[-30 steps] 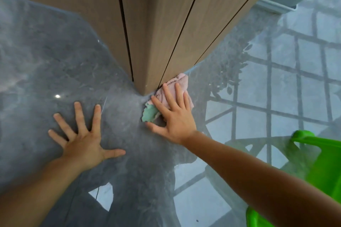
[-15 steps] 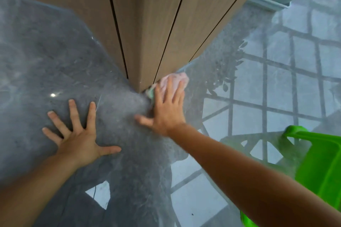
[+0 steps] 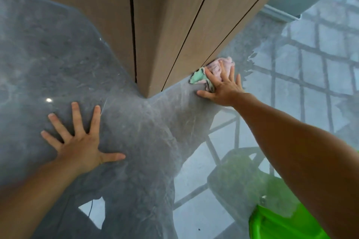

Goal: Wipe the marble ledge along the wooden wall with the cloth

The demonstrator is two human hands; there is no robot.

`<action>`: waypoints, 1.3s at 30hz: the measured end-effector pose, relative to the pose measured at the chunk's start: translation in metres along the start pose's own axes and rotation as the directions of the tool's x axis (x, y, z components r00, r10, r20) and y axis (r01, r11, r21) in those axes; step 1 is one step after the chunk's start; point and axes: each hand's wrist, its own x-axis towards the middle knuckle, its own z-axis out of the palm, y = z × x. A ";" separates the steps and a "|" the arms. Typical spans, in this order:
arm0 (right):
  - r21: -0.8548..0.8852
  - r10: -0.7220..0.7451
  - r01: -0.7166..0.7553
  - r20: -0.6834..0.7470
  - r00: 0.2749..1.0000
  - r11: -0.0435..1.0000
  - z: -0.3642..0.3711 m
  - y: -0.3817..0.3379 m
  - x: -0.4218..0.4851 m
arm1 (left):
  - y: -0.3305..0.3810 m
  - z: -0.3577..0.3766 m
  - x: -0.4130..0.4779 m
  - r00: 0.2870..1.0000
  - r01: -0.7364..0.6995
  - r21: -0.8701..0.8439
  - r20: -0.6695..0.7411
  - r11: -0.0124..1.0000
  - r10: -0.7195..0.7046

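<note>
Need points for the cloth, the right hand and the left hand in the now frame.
cloth (image 3: pixel 198 78): head view, on the green corner left of the fingers.
right hand (image 3: pixel 223 91): head view, on the back of the hand.
left hand (image 3: pixel 81 147): head view, on the back of the hand, flat on the marble.

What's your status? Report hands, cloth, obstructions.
Left hand flat, spread on grey marble ledge. Right hand pressing pink-and-green cloth against wooden wall. Path ahead unobstructed.

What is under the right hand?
The pink-and-green cloth lies under the right hand, pressed on the marble ledge against the wooden wall. The cloth's covered part is hidden.
</note>
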 end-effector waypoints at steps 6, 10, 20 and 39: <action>-0.102 -0.406 0.412 0.072 0.911 0.906 0.029 -0.092 -0.067 | -0.003 0.004 0.003 1.000 -0.006 -0.014 -0.023 1.000 0.005; -0.144 -0.650 0.647 0.030 0.759 0.749 0.058 -0.182 -0.119 | -0.004 0.006 0.003 0.997 -0.036 -0.038 -0.068 0.999 0.033; -0.219 -0.638 0.625 0.018 0.770 0.749 0.050 -0.211 -0.110 | -0.034 0.013 0.008 0.976 0.085 -0.175 -0.181 0.981 -0.117; -0.179 -0.609 0.585 -0.152 0.778 0.791 0.034 -0.248 -0.062 | -0.040 0.022 0.018 0.968 0.040 -0.206 -0.234 0.978 -0.089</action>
